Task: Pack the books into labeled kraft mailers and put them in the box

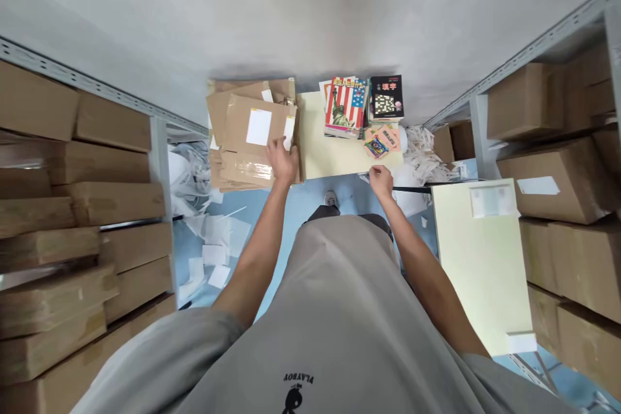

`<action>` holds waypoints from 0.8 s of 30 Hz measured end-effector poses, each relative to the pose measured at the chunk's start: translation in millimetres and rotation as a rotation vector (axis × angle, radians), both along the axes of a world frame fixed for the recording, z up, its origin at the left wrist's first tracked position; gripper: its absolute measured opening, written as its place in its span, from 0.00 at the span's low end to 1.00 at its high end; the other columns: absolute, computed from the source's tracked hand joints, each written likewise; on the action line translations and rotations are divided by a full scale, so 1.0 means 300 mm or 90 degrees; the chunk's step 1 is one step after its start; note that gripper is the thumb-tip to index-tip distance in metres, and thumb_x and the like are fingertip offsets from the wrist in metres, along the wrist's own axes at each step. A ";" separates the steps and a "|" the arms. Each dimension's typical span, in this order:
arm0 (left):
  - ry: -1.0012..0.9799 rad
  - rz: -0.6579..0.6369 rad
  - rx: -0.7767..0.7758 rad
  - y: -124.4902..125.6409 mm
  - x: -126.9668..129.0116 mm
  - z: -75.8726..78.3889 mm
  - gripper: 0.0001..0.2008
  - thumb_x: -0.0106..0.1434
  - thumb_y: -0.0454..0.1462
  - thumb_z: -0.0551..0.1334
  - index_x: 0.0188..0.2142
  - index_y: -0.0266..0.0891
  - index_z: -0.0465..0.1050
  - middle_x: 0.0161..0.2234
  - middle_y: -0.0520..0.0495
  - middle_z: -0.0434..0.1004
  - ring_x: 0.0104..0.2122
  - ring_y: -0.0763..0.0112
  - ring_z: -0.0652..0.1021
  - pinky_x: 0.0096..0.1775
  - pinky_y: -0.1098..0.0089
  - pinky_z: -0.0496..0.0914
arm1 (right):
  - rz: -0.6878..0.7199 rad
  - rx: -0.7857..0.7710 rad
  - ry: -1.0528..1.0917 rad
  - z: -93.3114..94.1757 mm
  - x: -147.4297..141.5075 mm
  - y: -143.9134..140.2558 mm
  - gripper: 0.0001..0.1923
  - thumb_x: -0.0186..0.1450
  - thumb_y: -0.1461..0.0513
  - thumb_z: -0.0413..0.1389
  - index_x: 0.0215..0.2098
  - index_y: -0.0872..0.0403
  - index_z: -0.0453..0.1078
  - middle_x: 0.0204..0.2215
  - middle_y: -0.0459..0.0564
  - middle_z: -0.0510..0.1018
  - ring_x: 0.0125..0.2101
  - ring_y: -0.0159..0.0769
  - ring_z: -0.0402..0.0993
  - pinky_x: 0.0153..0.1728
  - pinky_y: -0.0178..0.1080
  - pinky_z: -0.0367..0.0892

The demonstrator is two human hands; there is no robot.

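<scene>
My left hand (282, 160) rests on the top brown cardboard mailer (252, 136) of a pile at the left end of a pale yellow table (334, 152); that mailer bears a white label. Whether the fingers grip it or only press on it is unclear. My right hand (381, 180) sits at the table's near edge with fingers curled, and I cannot see anything in it. Just beyond it lie small colourful booklets (381, 140), a stack of books with a flag cover (345, 105) and a black book (387, 98).
Metal shelving full of brown cartons lines the left (72, 207) and right (567, 207). A second pale table (480, 265) stands at my right. White paper scraps (213, 252) litter the blue floor, with crumpled paper (427, 152) past the table.
</scene>
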State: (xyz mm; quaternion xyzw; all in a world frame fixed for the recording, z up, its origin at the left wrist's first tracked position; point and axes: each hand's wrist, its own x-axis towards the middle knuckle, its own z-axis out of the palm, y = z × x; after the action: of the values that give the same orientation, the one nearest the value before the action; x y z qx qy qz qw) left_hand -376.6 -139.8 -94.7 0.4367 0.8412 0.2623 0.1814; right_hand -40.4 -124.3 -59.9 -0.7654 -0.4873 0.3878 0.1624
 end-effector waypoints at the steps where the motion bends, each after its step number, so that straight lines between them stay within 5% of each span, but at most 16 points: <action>1: 0.018 0.010 -0.012 -0.005 -0.034 0.004 0.31 0.71 0.38 0.70 0.72 0.30 0.74 0.72 0.21 0.74 0.76 0.32 0.71 0.79 0.40 0.62 | 0.032 0.005 0.014 0.001 -0.044 0.003 0.12 0.72 0.61 0.59 0.47 0.54 0.84 0.53 0.63 0.92 0.55 0.51 0.89 0.65 0.49 0.78; 6: 0.030 0.014 -0.114 -0.042 -0.107 0.022 0.44 0.66 0.40 0.77 0.77 0.30 0.67 0.81 0.18 0.61 0.83 0.26 0.60 0.81 0.36 0.55 | 0.146 0.007 0.059 0.009 -0.231 0.023 0.09 0.73 0.61 0.60 0.46 0.52 0.84 0.49 0.59 0.93 0.50 0.49 0.91 0.61 0.49 0.81; 11: 0.002 -0.042 -0.125 -0.074 -0.122 0.041 0.28 0.74 0.40 0.68 0.71 0.34 0.77 0.74 0.25 0.76 0.75 0.36 0.74 0.77 0.45 0.66 | 0.235 0.021 0.100 0.027 -0.365 0.067 0.09 0.75 0.62 0.60 0.45 0.50 0.84 0.49 0.55 0.93 0.49 0.46 0.91 0.60 0.47 0.82; 15: -0.004 -0.044 -0.180 -0.070 -0.129 0.075 0.20 0.78 0.36 0.62 0.64 0.36 0.84 0.60 0.29 0.88 0.62 0.42 0.85 0.64 0.54 0.76 | 0.295 0.019 0.126 0.041 -0.431 0.106 0.10 0.76 0.63 0.60 0.46 0.50 0.85 0.49 0.53 0.94 0.48 0.45 0.91 0.58 0.45 0.82; 19: 0.041 -0.040 -0.229 -0.052 -0.152 0.122 0.19 0.80 0.36 0.59 0.62 0.39 0.87 0.50 0.32 0.92 0.52 0.44 0.89 0.54 0.59 0.76 | 0.313 0.025 0.149 0.047 -0.471 0.142 0.10 0.75 0.64 0.60 0.46 0.49 0.85 0.50 0.52 0.94 0.48 0.44 0.91 0.57 0.44 0.82; 24: 0.058 0.006 -0.239 -0.035 -0.200 0.182 0.25 0.77 0.33 0.61 0.69 0.40 0.84 0.55 0.33 0.93 0.55 0.44 0.90 0.57 0.58 0.78 | 0.311 0.041 0.208 0.045 -0.507 0.163 0.10 0.75 0.63 0.59 0.46 0.50 0.85 0.50 0.52 0.93 0.49 0.44 0.91 0.59 0.44 0.82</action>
State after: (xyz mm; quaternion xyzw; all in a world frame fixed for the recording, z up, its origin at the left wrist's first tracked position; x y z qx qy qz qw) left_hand -436.4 -150.5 -40.0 0.4029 0.8846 0.0813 0.2202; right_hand -192.6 -75.3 -46.5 -0.5473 -0.6367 0.5177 0.1643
